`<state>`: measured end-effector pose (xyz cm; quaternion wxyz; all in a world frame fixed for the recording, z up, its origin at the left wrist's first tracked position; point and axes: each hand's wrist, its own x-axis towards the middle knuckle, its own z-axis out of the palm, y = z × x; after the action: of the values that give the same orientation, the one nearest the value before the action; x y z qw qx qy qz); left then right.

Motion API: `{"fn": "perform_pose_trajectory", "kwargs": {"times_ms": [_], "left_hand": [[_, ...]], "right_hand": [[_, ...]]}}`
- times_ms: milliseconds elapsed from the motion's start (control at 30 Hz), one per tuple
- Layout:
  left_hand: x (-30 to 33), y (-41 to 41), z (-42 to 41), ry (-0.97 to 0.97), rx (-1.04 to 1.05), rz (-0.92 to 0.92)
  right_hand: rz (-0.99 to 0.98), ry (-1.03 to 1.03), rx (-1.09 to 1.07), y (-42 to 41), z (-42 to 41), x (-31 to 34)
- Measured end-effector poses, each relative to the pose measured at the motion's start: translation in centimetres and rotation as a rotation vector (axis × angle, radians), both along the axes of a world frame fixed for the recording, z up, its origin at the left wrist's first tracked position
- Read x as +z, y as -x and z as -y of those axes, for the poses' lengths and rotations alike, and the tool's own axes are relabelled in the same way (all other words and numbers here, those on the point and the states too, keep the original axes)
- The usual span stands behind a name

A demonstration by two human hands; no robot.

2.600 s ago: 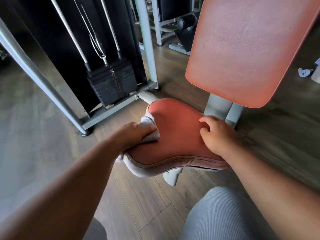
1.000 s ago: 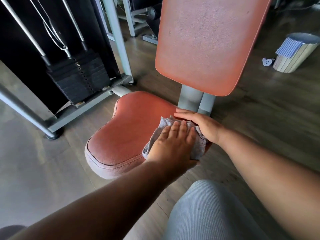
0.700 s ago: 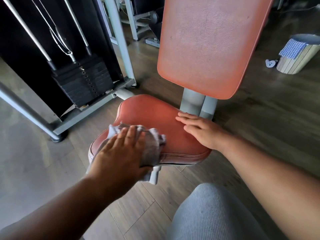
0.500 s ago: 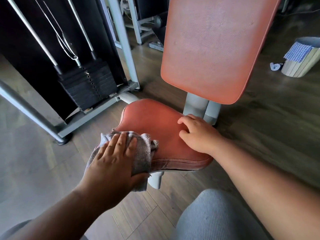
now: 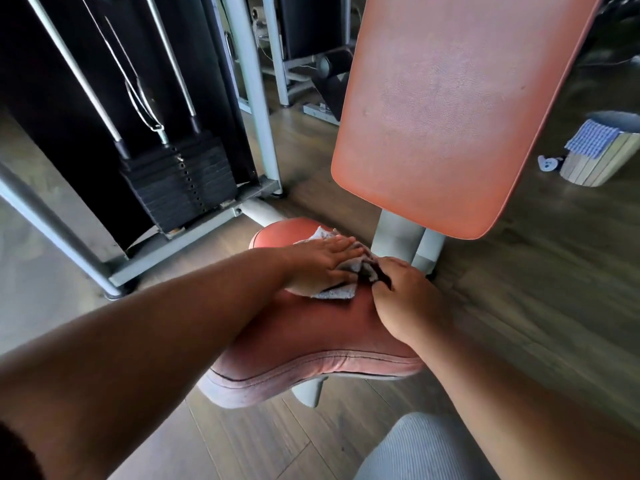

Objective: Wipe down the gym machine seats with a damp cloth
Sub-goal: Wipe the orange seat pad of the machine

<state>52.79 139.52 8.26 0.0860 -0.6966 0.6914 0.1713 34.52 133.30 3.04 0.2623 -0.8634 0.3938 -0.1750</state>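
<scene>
At the far left stands a weight stack (image 5: 176, 181) of black plates inside a grey steel frame (image 5: 180, 237), with chrome guide rods (image 5: 86, 77) rising out of it. To the right of that, in the middle of the view, is the orange-red seat (image 5: 311, 344) of the gym machine, its near edge showing a stitched seam. The left hand (image 5: 320, 263) lies flat on the far part of the seat, fingers straight and together, pressing the grey cloth (image 5: 337, 291) down against the upholstery. The cloth sits under the palm and fingers: a crumpled bit shows beyond the fingertips at the far edge of the seat, and a flatter corner pokes out on the near right side of the hand (so most of it is covered). Just right of it, the right hand (image 5: 403, 294) rests on the seat's right side, its fingers curled; their tips are at the cloth's bunched right edge, but whether they pinch it or only touch it cannot be told. Above and beyond both hands rises the tilted orange backrest (image 5: 450, 116) on grey posts (image 5: 398, 233). At the far right, on the wooden floor (image 5: 536, 306), stands a slatted bucket (image 5: 602, 161) with a blue checked rag (image 5: 590, 138) draped over its rim. A grey-trousered knee (image 5: 415, 448) fills the near right.
</scene>
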Motion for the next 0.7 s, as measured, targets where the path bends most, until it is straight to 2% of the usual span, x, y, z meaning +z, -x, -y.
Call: {"fn": "perform_pose_trajectory", "kwargs": {"times_ms": [133, 367, 467, 567, 700], "left_hand": [[-0.1, -1.6, 4.1, 0.024, 0.070, 0.036], [-1.8, -5.9, 7.2, -0.020, 0.403, 0.102], [-1.8, -6.4, 6.2, -0.037, 0.364, 0.136], [-1.2, -6.0, 4.0, 0.016, 0.441, 0.156], [-1.6, -6.1, 1.6, 0.006, 0.682, 0.093]], "right_hand": [[-0.079, 0.043, 0.005, -0.3, 0.1, 0.2], [-0.093, 0.019, -0.009, -0.2, 0.0, 0.4], [-0.109, 0.016, -0.007, -0.2, -0.2, 0.6], [-0.109, 0.013, 0.001, 0.0, -0.4, 1.0], [-0.086, 0.011, -0.001, 0.0, -0.5, 1.2]]}}
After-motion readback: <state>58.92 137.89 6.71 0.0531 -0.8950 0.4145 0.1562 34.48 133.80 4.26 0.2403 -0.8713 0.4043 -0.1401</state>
